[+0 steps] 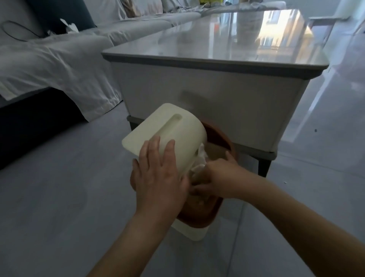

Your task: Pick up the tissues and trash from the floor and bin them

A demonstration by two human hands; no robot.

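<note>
Centre frame: left hand [158, 178], fingers flat, props the lid [167, 126]; right hand [217, 178], grip unclear, meets the tissue [200, 159] just above it, inside the bin [190, 231].

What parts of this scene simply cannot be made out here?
Head view only.
Bin contents: hidden by the lid, left hand and right hand.
Right hand's grip: blurred, half behind the tissue.
Dark speck on the floor: too small.
Yellow thing by the sofa: cut off by the top edge.
</note>
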